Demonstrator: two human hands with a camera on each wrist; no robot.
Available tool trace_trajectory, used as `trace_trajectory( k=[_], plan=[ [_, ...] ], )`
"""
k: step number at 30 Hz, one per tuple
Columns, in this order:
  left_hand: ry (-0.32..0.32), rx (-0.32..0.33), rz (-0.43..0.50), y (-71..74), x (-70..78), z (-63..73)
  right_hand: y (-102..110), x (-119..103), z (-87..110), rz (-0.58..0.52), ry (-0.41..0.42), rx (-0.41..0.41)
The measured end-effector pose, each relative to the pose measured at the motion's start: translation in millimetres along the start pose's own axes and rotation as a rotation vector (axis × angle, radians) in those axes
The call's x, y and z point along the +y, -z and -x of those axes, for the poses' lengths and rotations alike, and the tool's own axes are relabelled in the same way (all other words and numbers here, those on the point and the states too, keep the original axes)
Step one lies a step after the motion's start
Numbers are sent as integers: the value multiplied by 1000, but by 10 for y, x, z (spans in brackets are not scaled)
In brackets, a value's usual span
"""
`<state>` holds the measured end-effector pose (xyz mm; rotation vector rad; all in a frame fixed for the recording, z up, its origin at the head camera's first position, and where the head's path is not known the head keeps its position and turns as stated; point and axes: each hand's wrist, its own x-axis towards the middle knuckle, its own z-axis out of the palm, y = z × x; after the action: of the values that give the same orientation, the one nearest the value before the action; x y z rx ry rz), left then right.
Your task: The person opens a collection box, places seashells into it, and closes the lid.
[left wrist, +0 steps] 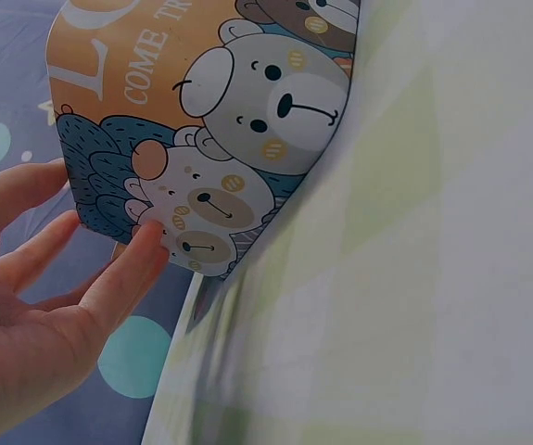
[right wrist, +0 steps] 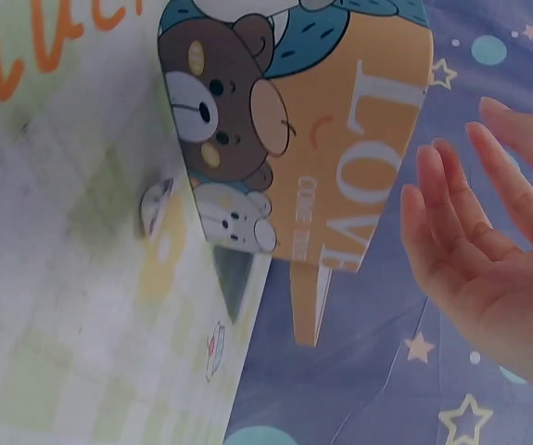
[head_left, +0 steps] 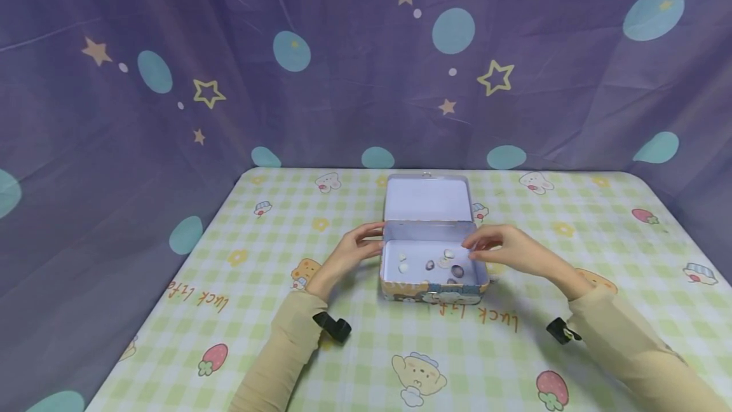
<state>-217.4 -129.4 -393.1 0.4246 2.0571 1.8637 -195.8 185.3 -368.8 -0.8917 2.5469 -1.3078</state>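
A hinged tin box (head_left: 400, 290) printed with cartoon bears stands on the table, its lid (head_left: 427, 199) raised at the back. Several small shells lie scattered on its white floor, among them a dark shell (head_left: 457, 271) and a pale shell (head_left: 403, 267). My left hand (head_left: 347, 256) touches the tin's left side, fingertips resting on the printed wall (left wrist: 210, 139). Over the right rim hovers my right hand (head_left: 511, 250), its fingers loosely bent; the right wrist view shows nothing between the fingers (right wrist: 451, 199).
One small shell (right wrist: 157, 206) lies on the tablecloth close outside the tin's right wall. A checked, cartoon-printed tablecloth (head_left: 366, 355) covers the table. Behind it hangs a purple curtain (head_left: 354, 100) with stars and dots. A black wrist strap (head_left: 333, 327) sits on the left sleeve.
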Motion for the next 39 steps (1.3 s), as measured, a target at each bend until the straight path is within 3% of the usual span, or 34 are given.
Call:
trace_trajectory(
  k=[18,36,39],
  plan=[
    [7,11,16,2,-29,-1,99,178,264,24,-44,78],
    [12,17,11,0,-19,-3,67,470,347,-32,-81,-72],
    [-3,24,1,24,-115,-43,54,513,341,-17,-90,-94]
  ],
)
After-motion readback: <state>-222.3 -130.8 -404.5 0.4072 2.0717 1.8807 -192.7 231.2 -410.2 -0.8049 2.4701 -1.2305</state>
